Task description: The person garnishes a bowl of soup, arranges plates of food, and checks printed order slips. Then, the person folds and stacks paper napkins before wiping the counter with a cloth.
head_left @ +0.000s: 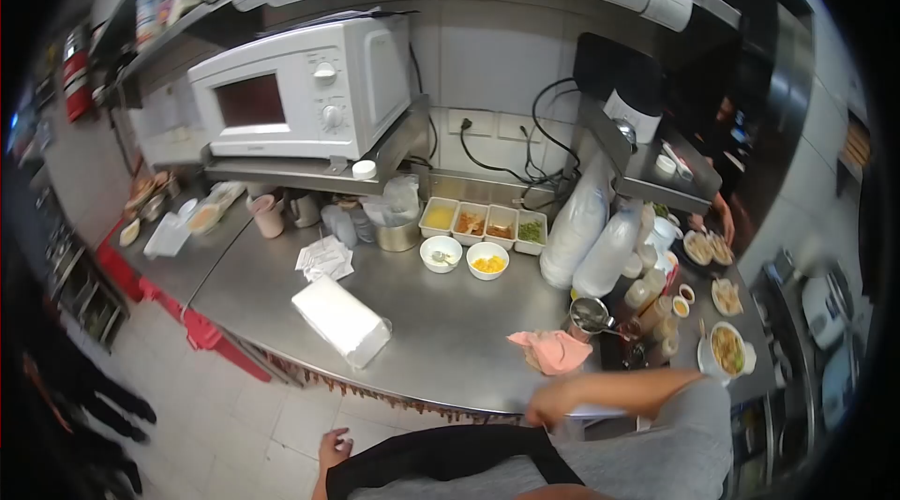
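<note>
Along the wall runs a metal tabletop, and a white microwave sits on a shelf above it. A white pack lies to the left. The pink cloth lies near the front edge. Just beside it is the right hand; I can't tell if it is closed. The left hand hangs low, loosely open.

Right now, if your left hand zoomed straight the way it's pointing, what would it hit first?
Probably the steel counter, at its front edge, ahead of the left hand. Height is hard to judge, though: if the hand is above the counter, it might pass over toward the white package.
</note>
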Available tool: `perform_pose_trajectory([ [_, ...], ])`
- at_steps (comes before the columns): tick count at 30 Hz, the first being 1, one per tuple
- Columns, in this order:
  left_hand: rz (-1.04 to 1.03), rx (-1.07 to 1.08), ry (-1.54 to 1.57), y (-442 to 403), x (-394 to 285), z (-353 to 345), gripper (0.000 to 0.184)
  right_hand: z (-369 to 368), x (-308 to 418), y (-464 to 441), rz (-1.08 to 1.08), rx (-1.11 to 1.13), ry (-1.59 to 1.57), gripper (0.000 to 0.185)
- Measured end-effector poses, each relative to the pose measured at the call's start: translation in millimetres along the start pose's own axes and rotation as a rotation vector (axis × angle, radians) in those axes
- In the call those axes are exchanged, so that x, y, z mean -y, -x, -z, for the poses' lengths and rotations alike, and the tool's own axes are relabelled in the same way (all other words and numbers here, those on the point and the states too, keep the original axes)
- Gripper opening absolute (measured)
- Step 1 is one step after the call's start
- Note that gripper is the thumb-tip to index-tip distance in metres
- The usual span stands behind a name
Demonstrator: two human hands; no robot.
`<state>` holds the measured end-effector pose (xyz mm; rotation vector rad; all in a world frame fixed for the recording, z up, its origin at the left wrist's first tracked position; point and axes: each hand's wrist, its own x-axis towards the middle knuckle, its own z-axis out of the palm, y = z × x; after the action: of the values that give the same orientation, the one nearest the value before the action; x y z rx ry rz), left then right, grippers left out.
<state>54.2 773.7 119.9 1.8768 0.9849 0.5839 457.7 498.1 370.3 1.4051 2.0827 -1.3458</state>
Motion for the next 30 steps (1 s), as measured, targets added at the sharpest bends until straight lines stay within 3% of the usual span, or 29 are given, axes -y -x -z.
perform_pose_trajectory([
  [1,-0.094,-0.067,-0.059,-22,-32,29,0.035,35,21,19,-0.027,-0.282,-0.350,0.014],
  [2,-0.087,-0.106,-0.024,-41,-58,55,0.035,89,70,53,-0.155,-0.567,-0.186,0.016],
  [4,-0.112,-0.154,0.014,-80,-79,95,0.033,167,98,94,-0.132,-1.031,-0.254,0.018],
  [5,-0.145,-0.165,0.018,-100,-80,114,0.032,203,111,111,0.021,-1.310,-0.391,0.017],
  [7,-0.208,-0.172,-0.047,-127,-112,144,0.031,276,103,151,0.431,-1.560,-0.273,0.019],
  [9,-0.197,-0.166,0.075,-154,-106,162,0.032,340,92,185,0.682,-1.825,-0.478,0.019],
  [11,-0.160,-0.164,0.220,-163,-125,175,0.032,392,82,210,0.930,-1.984,-0.604,0.034],
  [13,-0.197,-0.175,0.212,-166,-133,180,0.032,429,73,227,1.192,-2.022,-0.861,0.044],
  [16,-0.246,-0.201,0.143,-159,-142,177,0.030,474,49,241,1.360,-2.121,-1.025,0.040],
  [19,-0.233,-0.221,0.133,-146,-154,166,0.030,486,59,249,1.377,-2.057,-0.977,0.032],
  [20,-0.222,-0.210,0.106,-143,-154,163,0.031,497,45,261,1.422,-2.015,-0.979,0.021],
  [22,-0.192,-0.178,0.215,-136,-176,149,0.033,503,-3,262,1.622,-1.796,-1.107,0.009],
  [23,-0.176,-0.129,0.353,-132,-187,137,0.034,486,1,235,1.620,-1.845,-1.149,0.011],
  [25,-0.247,0.041,0.544,-124,-211,109,0.039,443,-25,171,1.480,-1.961,-0.919,0.016],
  [26,-0.206,0.209,0.590,-115,-234,99,0.042,406,1,111,1.392,-2.070,-0.830,0.028],
  [27,-0.306,0.296,0.622,-111,-258,85,0.047,371,18,53,1.157,-2.222,-0.855,0.045],
  [28,-0.379,0.285,0.649,-108,-282,72,0.051,336,21,0,1.075,-2.151,-0.863,0.061],
  [29,-0.462,0.282,0.670,-109,-299,59,0.055,298,18,-48,0.728,-2.102,-0.961,0.064],
  [30,-0.438,0.196,0.647,-113,-310,45,0.052,271,31,-97,0.665,-2.112,-0.938,0.065],
])
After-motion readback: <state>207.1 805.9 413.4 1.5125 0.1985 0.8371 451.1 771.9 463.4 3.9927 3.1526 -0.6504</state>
